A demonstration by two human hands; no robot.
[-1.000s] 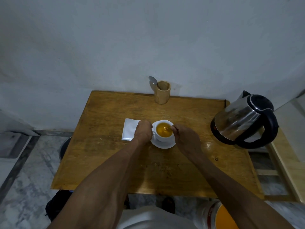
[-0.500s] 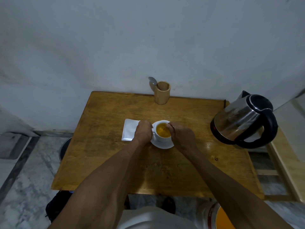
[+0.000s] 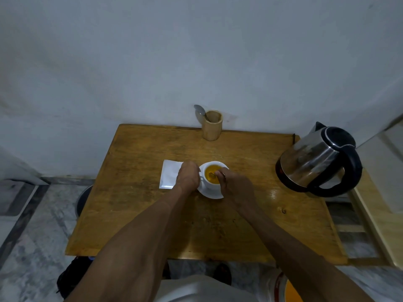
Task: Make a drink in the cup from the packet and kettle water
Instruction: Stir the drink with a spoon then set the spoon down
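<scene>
A white cup (image 3: pixel 209 185) filled with amber liquid stands on a white saucer (image 3: pixel 212 194) in the middle of the wooden table (image 3: pixel 141 205). My left hand (image 3: pixel 188 177) is closed on the cup's handle at its left side. My right hand (image 3: pixel 234 186) pinches a spoon (image 3: pixel 212 175) whose bowl dips into the liquid. A flat white packet (image 3: pixel 169 176) lies on the table just left of the cup, partly under my left hand. The steel kettle (image 3: pixel 318 160) with a black handle sits at the table's right edge.
A wooden holder (image 3: pixel 212 128) with another spoon (image 3: pixel 199 111) stands at the table's back edge against the wall. A pale wooden shelf (image 3: pixel 375 214) lies to the right. An orange-filled bucket (image 3: pixel 287 289) sits on the marble floor below.
My right hand has moved left along the cup's near rim, bringing the spoon into the liquid. My left hand and the cup have stayed in place.
</scene>
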